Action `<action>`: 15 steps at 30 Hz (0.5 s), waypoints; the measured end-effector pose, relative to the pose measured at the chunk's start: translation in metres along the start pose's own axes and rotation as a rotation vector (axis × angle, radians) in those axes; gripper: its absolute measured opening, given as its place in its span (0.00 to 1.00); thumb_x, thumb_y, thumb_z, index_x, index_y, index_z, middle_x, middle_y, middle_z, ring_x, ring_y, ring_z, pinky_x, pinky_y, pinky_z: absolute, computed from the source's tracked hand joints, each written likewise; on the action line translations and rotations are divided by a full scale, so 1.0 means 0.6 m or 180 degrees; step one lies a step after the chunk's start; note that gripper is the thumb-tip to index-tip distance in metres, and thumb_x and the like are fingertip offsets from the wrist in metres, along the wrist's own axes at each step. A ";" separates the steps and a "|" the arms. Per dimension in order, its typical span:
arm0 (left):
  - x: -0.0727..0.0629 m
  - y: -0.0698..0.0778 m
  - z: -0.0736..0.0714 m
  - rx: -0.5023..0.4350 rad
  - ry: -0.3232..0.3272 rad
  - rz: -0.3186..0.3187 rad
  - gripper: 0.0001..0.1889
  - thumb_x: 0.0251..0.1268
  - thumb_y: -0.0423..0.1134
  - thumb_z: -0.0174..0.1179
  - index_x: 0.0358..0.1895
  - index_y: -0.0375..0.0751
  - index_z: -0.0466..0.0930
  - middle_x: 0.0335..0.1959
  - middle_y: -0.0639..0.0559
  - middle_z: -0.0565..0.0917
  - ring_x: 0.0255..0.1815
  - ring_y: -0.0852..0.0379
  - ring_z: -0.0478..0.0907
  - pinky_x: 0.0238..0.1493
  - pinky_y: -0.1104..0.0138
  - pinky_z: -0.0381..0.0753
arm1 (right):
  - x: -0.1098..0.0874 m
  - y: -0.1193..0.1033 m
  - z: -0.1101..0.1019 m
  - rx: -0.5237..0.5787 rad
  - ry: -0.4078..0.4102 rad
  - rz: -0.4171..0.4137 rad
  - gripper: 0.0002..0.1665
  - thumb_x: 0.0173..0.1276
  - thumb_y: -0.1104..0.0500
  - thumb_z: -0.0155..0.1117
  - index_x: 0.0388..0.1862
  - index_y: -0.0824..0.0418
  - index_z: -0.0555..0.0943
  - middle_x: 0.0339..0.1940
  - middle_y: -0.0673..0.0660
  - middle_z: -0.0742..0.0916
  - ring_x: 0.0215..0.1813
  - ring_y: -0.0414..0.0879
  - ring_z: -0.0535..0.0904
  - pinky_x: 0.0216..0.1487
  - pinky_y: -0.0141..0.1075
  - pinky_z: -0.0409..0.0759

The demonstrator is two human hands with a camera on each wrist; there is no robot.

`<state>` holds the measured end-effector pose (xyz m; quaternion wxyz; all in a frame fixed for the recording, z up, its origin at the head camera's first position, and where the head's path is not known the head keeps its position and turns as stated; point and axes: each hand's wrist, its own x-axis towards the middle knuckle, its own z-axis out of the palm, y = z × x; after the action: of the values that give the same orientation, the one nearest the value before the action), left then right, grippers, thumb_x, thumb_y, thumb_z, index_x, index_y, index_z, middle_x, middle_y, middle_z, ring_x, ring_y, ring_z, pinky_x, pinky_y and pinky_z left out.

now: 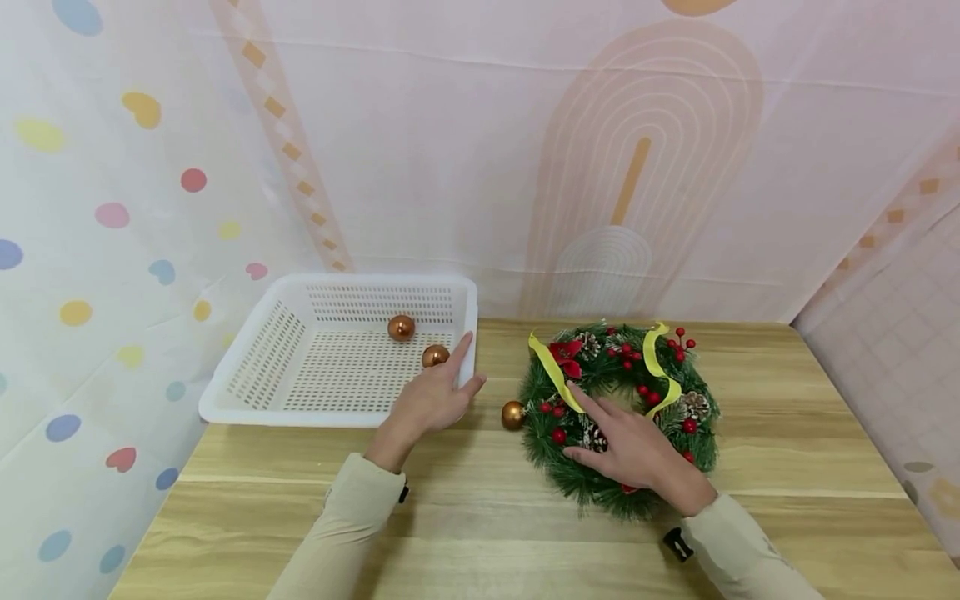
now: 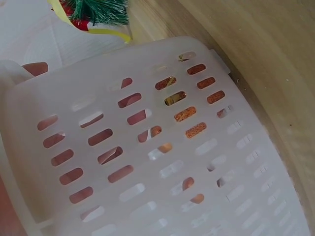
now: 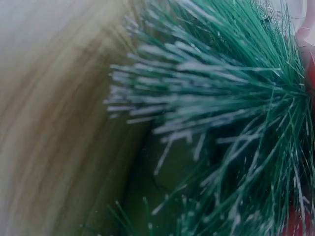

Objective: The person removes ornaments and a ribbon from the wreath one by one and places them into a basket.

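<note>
My left hand (image 1: 431, 400) is at the right front corner of a white plastic basket (image 1: 217, 412). Its thumb lies outside the wall, and skin shows through the slots of the basket wall (image 2: 147, 196) in the left wrist view. Two shiny copper baubles (image 1: 401, 327) sit inside, one close beside that hand. My right hand (image 1: 633, 446) lies over the front of a green wreath (image 1: 558, 479), index finger and thumb spread, index tip by a yellow ribbon (image 1: 551, 362). Its other fingers are partly hidden. Frosted wreath needles (image 3: 211, 93) fill much of the right wrist view.
Another copper bauble (image 1: 513, 415) lies on the wooden table (image 1: 480, 517) against the wreath's left side. Red berries (image 1: 558, 436), pine cones (image 1: 694, 406) and a red flower (image 1: 567, 357) decorate the wreath. Patterned cloth (image 1: 435, 167) hangs behind and at both sides.
</note>
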<state>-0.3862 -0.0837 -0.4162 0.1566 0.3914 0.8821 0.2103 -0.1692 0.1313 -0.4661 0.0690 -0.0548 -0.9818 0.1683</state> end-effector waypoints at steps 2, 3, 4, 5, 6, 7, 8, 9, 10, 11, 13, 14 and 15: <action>0.000 -0.001 0.000 0.0002 -0.0012 0.0011 0.38 0.76 0.58 0.46 0.81 0.60 0.37 0.26 0.46 0.80 0.19 0.52 0.72 0.20 0.61 0.69 | 0.000 0.002 0.001 0.0001 -0.0011 -0.0009 0.52 0.67 0.31 0.59 0.82 0.45 0.51 0.64 0.65 0.78 0.44 0.59 0.84 0.43 0.54 0.82; 0.000 -0.001 -0.001 0.0006 -0.0016 0.0018 0.38 0.76 0.58 0.45 0.81 0.60 0.38 0.29 0.45 0.81 0.19 0.52 0.73 0.20 0.61 0.69 | -0.001 0.002 0.002 0.0003 -0.0017 -0.0008 0.52 0.67 0.31 0.59 0.82 0.46 0.51 0.64 0.65 0.78 0.44 0.60 0.84 0.43 0.54 0.82; -0.001 -0.001 -0.001 0.0013 -0.0010 0.0025 0.38 0.76 0.58 0.45 0.81 0.60 0.38 0.34 0.43 0.83 0.21 0.52 0.74 0.21 0.61 0.69 | 0.000 0.002 0.002 0.0005 -0.0018 -0.0008 0.52 0.67 0.31 0.59 0.82 0.46 0.51 0.64 0.66 0.78 0.44 0.60 0.84 0.43 0.55 0.82; -0.001 0.000 -0.002 0.0022 -0.0002 0.0032 0.38 0.76 0.58 0.46 0.81 0.59 0.39 0.40 0.41 0.85 0.23 0.51 0.76 0.22 0.60 0.71 | 0.000 0.003 0.002 0.0010 -0.0017 -0.0006 0.52 0.67 0.31 0.59 0.82 0.46 0.51 0.65 0.66 0.78 0.44 0.60 0.84 0.43 0.55 0.82; -0.001 0.000 -0.002 0.0038 0.0012 0.0038 0.38 0.76 0.58 0.46 0.81 0.59 0.39 0.48 0.40 0.85 0.28 0.50 0.78 0.25 0.59 0.73 | 0.000 0.003 0.002 0.0012 -0.0018 -0.0003 0.52 0.67 0.31 0.59 0.82 0.46 0.51 0.65 0.66 0.78 0.44 0.60 0.84 0.44 0.55 0.82; -0.001 0.000 -0.003 0.0065 0.0032 0.0054 0.38 0.76 0.58 0.46 0.81 0.57 0.40 0.54 0.39 0.82 0.33 0.48 0.80 0.27 0.57 0.75 | 0.001 0.003 0.002 0.0013 -0.0014 0.0001 0.52 0.67 0.31 0.59 0.82 0.46 0.51 0.65 0.66 0.78 0.44 0.60 0.84 0.44 0.55 0.82; -0.001 0.001 -0.003 0.0091 0.0048 0.0061 0.38 0.76 0.58 0.46 0.81 0.56 0.40 0.61 0.38 0.79 0.40 0.45 0.82 0.32 0.55 0.78 | 0.001 0.002 0.002 0.0013 -0.0013 0.0003 0.52 0.67 0.31 0.59 0.82 0.46 0.50 0.65 0.66 0.78 0.43 0.60 0.84 0.44 0.55 0.82; -0.001 0.002 -0.003 0.0125 0.0076 0.0079 0.38 0.76 0.58 0.46 0.81 0.55 0.41 0.66 0.37 0.75 0.47 0.42 0.81 0.38 0.52 0.80 | 0.001 0.002 0.002 0.0016 -0.0012 0.0006 0.52 0.67 0.31 0.59 0.82 0.46 0.51 0.65 0.66 0.78 0.43 0.60 0.84 0.44 0.56 0.81; -0.001 0.003 -0.003 0.0163 0.0103 0.0096 0.38 0.76 0.57 0.46 0.81 0.54 0.43 0.69 0.37 0.72 0.54 0.41 0.79 0.43 0.49 0.80 | 0.001 0.002 0.002 0.0014 -0.0011 0.0007 0.52 0.67 0.31 0.59 0.82 0.46 0.51 0.65 0.67 0.78 0.42 0.60 0.84 0.44 0.56 0.82; -0.002 0.005 -0.003 0.0210 0.0146 0.0128 0.37 0.76 0.57 0.47 0.81 0.52 0.45 0.70 0.36 0.70 0.60 0.39 0.76 0.48 0.46 0.79 | 0.001 0.002 0.002 0.0011 -0.0014 0.0011 0.52 0.67 0.31 0.59 0.82 0.46 0.51 0.65 0.67 0.78 0.41 0.59 0.84 0.43 0.55 0.82; -0.005 0.011 -0.002 0.0312 0.0303 0.0249 0.36 0.75 0.55 0.50 0.80 0.47 0.52 0.71 0.33 0.68 0.66 0.35 0.70 0.56 0.42 0.75 | 0.001 0.002 0.002 -0.0002 -0.0020 0.0017 0.52 0.67 0.31 0.59 0.82 0.46 0.51 0.65 0.66 0.78 0.39 0.57 0.84 0.42 0.55 0.82; -0.007 0.016 -0.002 0.0349 0.0404 0.0328 0.35 0.74 0.54 0.52 0.78 0.44 0.56 0.71 0.32 0.67 0.68 0.34 0.67 0.60 0.41 0.73 | 0.001 0.002 0.002 -0.0007 -0.0023 0.0019 0.52 0.67 0.31 0.59 0.82 0.46 0.51 0.65 0.66 0.78 0.37 0.56 0.84 0.41 0.54 0.82; -0.010 0.020 0.000 0.0365 0.0521 0.0426 0.34 0.73 0.52 0.53 0.76 0.42 0.60 0.70 0.31 0.67 0.69 0.34 0.66 0.62 0.41 0.70 | 0.001 0.002 0.003 -0.0013 -0.0024 0.0020 0.52 0.67 0.31 0.59 0.82 0.46 0.51 0.65 0.66 0.78 0.36 0.55 0.84 0.40 0.53 0.82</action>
<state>-0.3749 -0.0807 -0.4093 0.0471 0.4393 0.8744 0.2007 -0.1700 0.1317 -0.4679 0.0646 -0.0573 -0.9822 0.1668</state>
